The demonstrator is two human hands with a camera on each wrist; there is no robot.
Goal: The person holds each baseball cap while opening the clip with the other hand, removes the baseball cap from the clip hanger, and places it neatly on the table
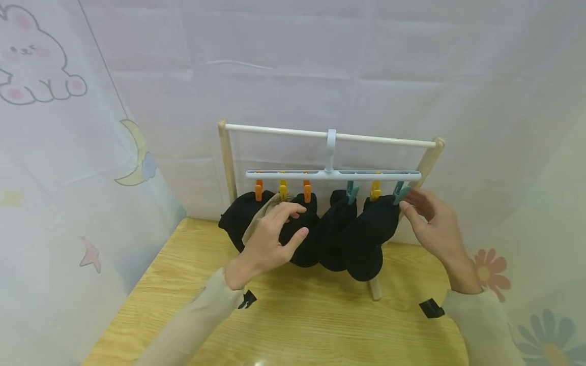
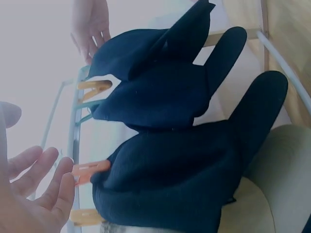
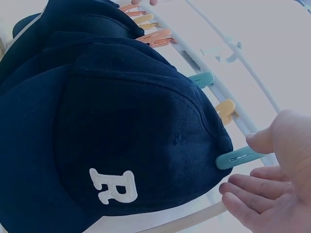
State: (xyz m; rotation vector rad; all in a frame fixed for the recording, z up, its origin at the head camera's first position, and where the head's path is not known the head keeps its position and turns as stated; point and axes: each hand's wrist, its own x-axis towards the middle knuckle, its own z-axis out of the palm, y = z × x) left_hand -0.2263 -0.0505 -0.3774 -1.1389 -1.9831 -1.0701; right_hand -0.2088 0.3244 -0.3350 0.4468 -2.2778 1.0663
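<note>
Where the right hand (image 1: 437,229) is: at the right end of the hanger, just beside the end teal clip (image 1: 401,193), thumb in front and the other fingers beyond it.
Right hand's state: open, fingers loosely extended and thumb apart; whether the thumb touches the clip cannot be told.
R-badged cap (image 3: 121,121): dark, hanging from that teal clip, just left of the right hand, brim downward.
Left hand (image 1: 267,241): open, fingers gently bent and holding nothing, in front of the row's left half; the left wrist view shows its fingertips close to an orange clip (image 2: 91,170).
Neighbouring caps: more dark caps crowd against the badged one, with a beige cap (image 1: 257,219) between two of them farther left.
In the way: from the head view, the left hand covers part of the beige cap and of the dark one beside it.
Hanger (image 1: 284,175): pale bar with orange, yellow and teal clips, hooked over the white rod (image 1: 384,139) of a wooden-legged stand.
Table (image 1: 311,325): wood-grained, beneath the caps.
Backdrop (image 1: 284,86): pale cloth, printed with a bear, a moon and flowers.
</note>
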